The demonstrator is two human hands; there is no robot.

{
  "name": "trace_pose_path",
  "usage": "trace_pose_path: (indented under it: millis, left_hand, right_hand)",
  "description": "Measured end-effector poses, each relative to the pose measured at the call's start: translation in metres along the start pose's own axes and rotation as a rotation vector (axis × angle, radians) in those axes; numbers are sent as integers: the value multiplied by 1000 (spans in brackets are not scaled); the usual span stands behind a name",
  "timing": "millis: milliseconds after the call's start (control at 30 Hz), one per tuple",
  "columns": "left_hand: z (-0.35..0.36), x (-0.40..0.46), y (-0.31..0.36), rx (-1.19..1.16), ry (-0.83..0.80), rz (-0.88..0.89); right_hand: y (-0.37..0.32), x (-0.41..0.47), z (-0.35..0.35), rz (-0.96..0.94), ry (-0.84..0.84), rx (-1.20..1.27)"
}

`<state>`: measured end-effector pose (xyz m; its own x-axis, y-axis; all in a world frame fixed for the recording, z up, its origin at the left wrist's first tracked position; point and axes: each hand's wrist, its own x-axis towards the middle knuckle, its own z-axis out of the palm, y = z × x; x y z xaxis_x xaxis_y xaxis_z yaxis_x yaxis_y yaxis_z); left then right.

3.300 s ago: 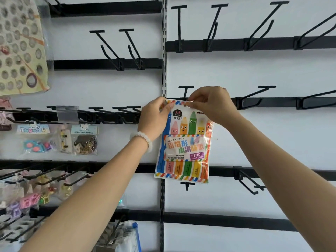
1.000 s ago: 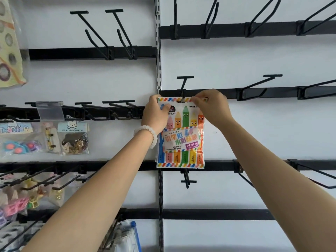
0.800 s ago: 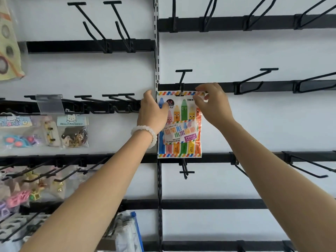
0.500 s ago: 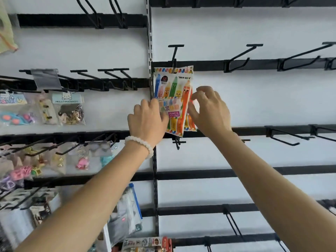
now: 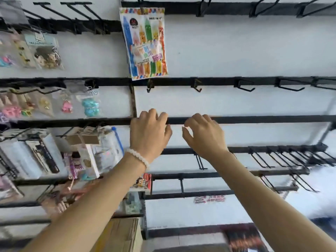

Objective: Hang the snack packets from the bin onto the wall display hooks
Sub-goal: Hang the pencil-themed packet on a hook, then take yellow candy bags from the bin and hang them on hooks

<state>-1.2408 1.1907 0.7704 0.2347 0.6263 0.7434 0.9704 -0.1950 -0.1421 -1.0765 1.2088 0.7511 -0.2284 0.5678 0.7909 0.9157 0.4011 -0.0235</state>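
The snack packet (image 5: 146, 42) is printed with crayon figures in blue, pink, orange, green, yellow and red, and is edged with a diagonal multicoloured stripe. The wall (image 5: 245, 50) is painted white, and the rails (image 5: 254, 120) and hooks (image 5: 244, 86) are finished in black. A white beaded bracelet (image 5: 139, 158) is worn on the left wrist. Turquoise trinkets (image 5: 90, 108) are seen in clear bags.

A shop: wall display hooks (image 5: 243, 86) carrying packaged trinkets (image 5: 46, 53) and a snack packet (image 5: 146, 42).
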Motion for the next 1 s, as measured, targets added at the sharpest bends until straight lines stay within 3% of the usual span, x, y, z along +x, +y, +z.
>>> trace_pose_path:
  millis: [367, 533, 767, 1000]
  left_hand:
    - [53, -128, 80, -24, -329, -71]
    - [110, -207, 106, -94, -587, -114]
    - [185, -321, 143, -189, -825, -141]
    - [245, -424, 187, -216, -1043, -222]
  right_hand:
    - [42, -147, 15, 77, -362, -23]
    - [47, -235, 58, 177, -566, -8]
    - [47, -373, 116, 375, -858, 11]
    - [72, -492, 163, 434, -1081, 49]
